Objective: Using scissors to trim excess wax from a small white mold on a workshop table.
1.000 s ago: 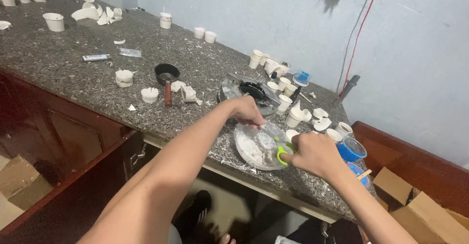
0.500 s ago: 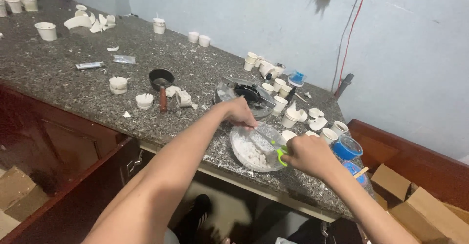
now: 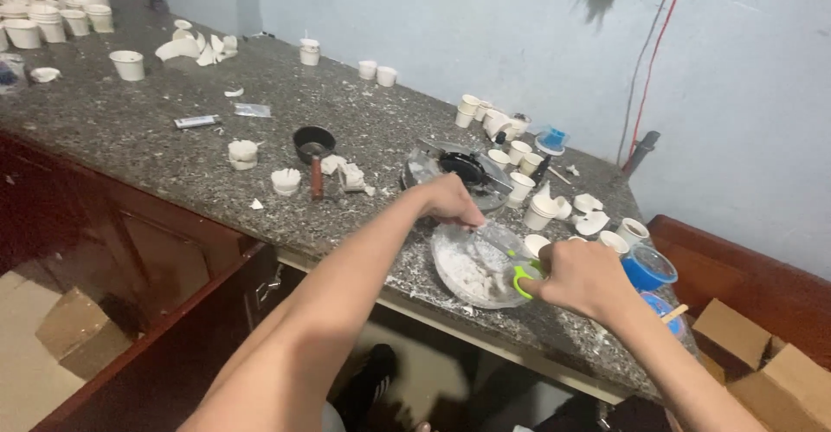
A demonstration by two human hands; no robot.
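A pale blue wall backs the long speckled granite surface (image 3: 156, 120) in front of us, which is littered with small white cups, white moulded pieces and crumbs of white material. A shallow clear dish (image 3: 474, 267) holding white paste or plaster sits at the near edge of the surface, just in front of a second clear tray with a dark object (image 3: 463, 168) in it.

Our left hand (image 3: 450, 203) is curled over the far rim of the dish, fingers closed on something pale at the rim; we cannot tell exactly what it pinches. Our right hand (image 3: 584, 278) is clenched around the green handles of a pair of scissors (image 3: 522, 276), whose blades point into the dish over the white mass.

A blue tub (image 3: 649, 267) stands just beside the right hand, with white cups (image 3: 537, 214) close behind the dish. A small black pan with a reddish handle (image 3: 313, 146) lies well apart to the left.

As we judge it, the dish sits so near the edge that a pull from either hand could tip it off and spill the paste onto the floor. The right wrist could also knock the blue tub or nearby cups, and the blades work close to the left fingers.
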